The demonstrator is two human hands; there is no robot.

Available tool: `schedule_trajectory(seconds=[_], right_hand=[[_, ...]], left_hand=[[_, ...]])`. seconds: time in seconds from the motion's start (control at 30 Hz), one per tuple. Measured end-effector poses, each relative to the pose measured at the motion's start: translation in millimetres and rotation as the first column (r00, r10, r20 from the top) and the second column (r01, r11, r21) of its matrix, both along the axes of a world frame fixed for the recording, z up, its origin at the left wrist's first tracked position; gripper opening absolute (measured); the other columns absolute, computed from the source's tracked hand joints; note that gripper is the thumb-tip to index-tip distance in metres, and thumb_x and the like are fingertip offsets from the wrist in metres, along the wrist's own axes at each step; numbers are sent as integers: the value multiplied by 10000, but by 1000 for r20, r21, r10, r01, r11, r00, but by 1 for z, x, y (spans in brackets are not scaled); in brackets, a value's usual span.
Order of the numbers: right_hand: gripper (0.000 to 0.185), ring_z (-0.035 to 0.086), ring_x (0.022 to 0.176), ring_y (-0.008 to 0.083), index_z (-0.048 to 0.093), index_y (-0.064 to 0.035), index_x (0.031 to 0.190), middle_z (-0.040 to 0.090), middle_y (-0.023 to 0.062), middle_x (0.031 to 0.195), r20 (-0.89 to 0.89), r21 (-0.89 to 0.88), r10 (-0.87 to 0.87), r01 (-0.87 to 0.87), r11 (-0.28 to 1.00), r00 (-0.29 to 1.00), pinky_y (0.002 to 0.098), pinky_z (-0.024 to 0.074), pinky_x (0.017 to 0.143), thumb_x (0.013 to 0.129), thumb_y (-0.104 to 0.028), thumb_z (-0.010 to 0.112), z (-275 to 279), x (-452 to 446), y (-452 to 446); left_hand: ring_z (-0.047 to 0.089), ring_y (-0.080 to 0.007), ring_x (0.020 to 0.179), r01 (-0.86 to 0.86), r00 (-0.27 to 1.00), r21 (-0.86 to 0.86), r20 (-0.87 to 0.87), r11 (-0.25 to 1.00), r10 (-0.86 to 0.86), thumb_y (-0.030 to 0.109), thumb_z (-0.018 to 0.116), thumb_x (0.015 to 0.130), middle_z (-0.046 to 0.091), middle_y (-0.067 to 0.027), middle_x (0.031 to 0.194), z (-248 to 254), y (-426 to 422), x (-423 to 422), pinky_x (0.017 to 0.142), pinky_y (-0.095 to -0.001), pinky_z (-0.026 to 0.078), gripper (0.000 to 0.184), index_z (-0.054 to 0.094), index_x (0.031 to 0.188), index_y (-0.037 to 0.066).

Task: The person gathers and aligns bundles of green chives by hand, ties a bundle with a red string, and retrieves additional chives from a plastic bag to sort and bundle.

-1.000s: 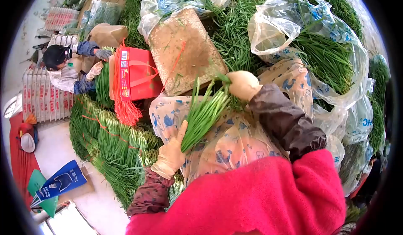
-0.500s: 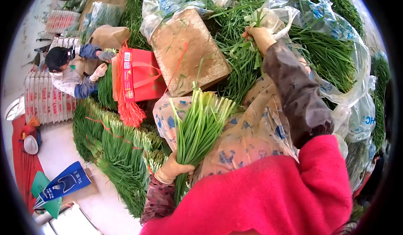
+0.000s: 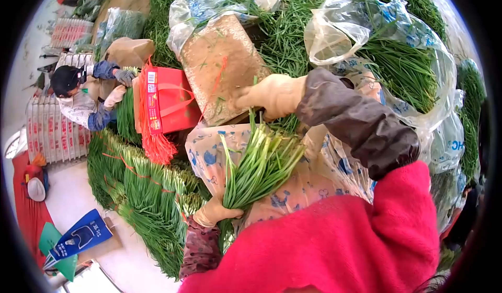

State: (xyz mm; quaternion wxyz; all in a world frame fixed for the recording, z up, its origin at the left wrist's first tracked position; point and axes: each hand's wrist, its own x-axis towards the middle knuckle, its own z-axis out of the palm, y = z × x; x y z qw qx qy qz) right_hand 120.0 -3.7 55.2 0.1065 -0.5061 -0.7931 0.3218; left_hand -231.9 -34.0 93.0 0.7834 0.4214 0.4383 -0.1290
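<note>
In my gloved left hand (image 3: 218, 212) is a loose bunch of green chives (image 3: 261, 162), gripped low on the leaves, with the pale cut ends fanned out up and to the right. My gloved right hand (image 3: 274, 95) is just above those pale ends, over the near edge of a worn board-like block (image 3: 222, 57). A thin green stalk shows above and below its fingers, which appear closed on it. A patterned plastic apron (image 3: 308, 172) covers my lap beneath the bunch.
Tied chive bundles (image 3: 141, 188) are stacked at the left. A red bag (image 3: 175, 99) with red ties (image 3: 158, 146) stands beside the block. Clear plastic bags (image 3: 340, 29) and loose chives (image 3: 402, 68) lie at the right. A co-worker (image 3: 83, 94) handles chives at far left.
My right hand has moved left and down, from the loose chives by the plastic bag to above the held bunch. The bunch has tipped rightward and spread; my left hand keeps its grip.
</note>
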Motion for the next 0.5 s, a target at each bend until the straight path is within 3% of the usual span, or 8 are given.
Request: schedule_trajectory(seconds=[0.07,0.17,0.2,0.27,0.3,0.33,0.4,0.5], right_hand=[[406,626,994,337,597,-181,1192,657,111,1086,62,-171,84,-73,983,995,419,510,820,786,-174,605,2,-5,1],[219,653,782,318,621,-185,1053,661,109,855,54,5,-59,59,998,997,409,528,670,837,-187,582,-12,11,-7],[240,661,806,297,641,-190,1077,679,97,890,141,-125,-131,149,981,981,381,536,707,855,-160,556,-4,16,-2],[249,667,826,213,661,-94,1084,700,67,945,-19,126,-526,524,842,850,315,534,756,899,-98,493,-61,50,9],[233,656,801,157,671,-75,1051,695,34,921,-259,-403,-871,773,490,417,294,524,747,925,-101,477,-14,57,-4],[198,639,766,113,685,-102,1009,688,30,887,-318,-559,-931,757,338,181,294,514,761,929,-159,513,-20,71,-6],[181,656,852,167,682,-103,995,688,88,989,-547,-505,-798,661,555,252,332,514,816,915,-227,577,-11,68,-20],[325,571,1114,303,663,-79,1049,591,191,1212,-323,35,-432,467,884,842,413,478,923,856,-339,646,16,19,-45]], left_hand=[[609,-162,757,64,996,67,60,996,-68,-22,771,694,644,-71,909,-2,1,0,638,-303,494,495,569,1146,-26],[608,-181,718,0,998,-14,69,1000,1,-14,760,708,639,-83,909,-6,2,-4,630,-315,497,481,567,1148,-14],[605,-190,719,-3,998,-118,63,993,10,1,761,719,636,-85,934,-9,3,-7,641,-326,499,468,572,1147,-4],[583,-197,638,-18,994,-106,105,994,29,6,764,725,619,-98,844,-9,-3,2,575,-332,477,437,564,1113,-18],[594,-196,629,-86,991,-38,95,996,90,-18,735,716,621,-102,805,-7,-6,7,561,-324,480,408,571,1089,-28],[605,-195,620,-157,984,29,87,987,154,-43,705,706,623,-106,766,-6,-9,11,546,-315,482,380,578,1065,-38],[604,-196,611,-174,984,35,47,984,172,-54,697,702,623,-106,762,-10,-11,16,545,-315,483,366,582,1050,-40],[603,-195,597,-166,986,87,1,982,166,-69,686,697,627,-105,762,-18,-7,18,542,-313,486,343,591,1025,-40]])
